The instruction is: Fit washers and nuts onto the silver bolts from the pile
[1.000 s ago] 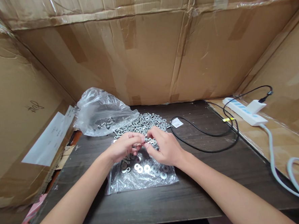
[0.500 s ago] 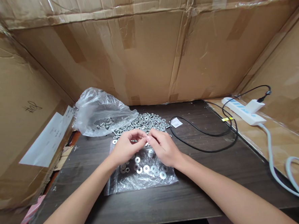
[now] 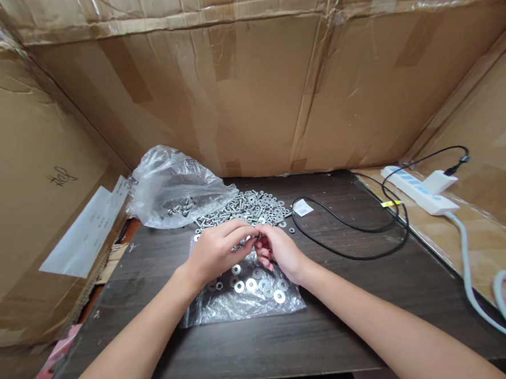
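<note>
My left hand [image 3: 220, 246] and my right hand [image 3: 282, 250] meet at the fingertips above a clear plastic bag [image 3: 247, 311]. Both are closed in a pinch around a small piece of metal hardware, mostly covered by the fingers, so its kind does not show. The lower fingers of the right hand curl inward, palm side partly turned up. Several flat washers [image 3: 279, 296] lie on or in the bag beneath the hands. Just beyond the fingers spreads a heap of loose screws, nuts and washers [image 3: 254, 204].
A crumpled plastic bag [image 3: 167, 183] holding more screws stands at the back left. On the right, a black cable [image 3: 355, 257] loops over the dark table [image 3: 254, 349] near a white label [image 3: 302, 207]. A power strip [image 3: 420, 193] sits beyond the edge. Cardboard walls [image 3: 247, 98] surround the table.
My right hand has rolled over, so its lower fingers now show curled below the pinch. The left fingers now reach further over the top. The whole view has shifted slightly.
</note>
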A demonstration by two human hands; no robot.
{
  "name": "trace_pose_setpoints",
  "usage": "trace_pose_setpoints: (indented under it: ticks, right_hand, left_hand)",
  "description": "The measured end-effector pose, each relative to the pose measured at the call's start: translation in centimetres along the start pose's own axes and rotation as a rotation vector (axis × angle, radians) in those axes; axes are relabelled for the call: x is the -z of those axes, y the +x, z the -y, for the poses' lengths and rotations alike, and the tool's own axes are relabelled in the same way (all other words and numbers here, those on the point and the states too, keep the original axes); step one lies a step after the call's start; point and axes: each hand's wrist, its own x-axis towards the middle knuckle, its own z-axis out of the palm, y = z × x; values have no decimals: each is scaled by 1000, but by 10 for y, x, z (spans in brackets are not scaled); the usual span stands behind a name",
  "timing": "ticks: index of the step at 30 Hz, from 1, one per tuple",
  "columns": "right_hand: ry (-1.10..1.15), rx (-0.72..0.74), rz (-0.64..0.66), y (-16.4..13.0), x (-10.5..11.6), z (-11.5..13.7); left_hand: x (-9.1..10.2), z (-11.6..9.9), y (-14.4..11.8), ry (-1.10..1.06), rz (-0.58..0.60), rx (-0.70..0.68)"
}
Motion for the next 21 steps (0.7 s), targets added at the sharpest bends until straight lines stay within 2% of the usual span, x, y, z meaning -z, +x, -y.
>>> trace_pose_setpoints:
  ticks: [8,21]
  right_hand:
    - [8,-58,16,-2,0,0]
    - [-98,-26,19,-2,0,1]
  left_hand:
    - [-1,1,-3,65,10,-24]
    - [0,0,-2,28,3,2]
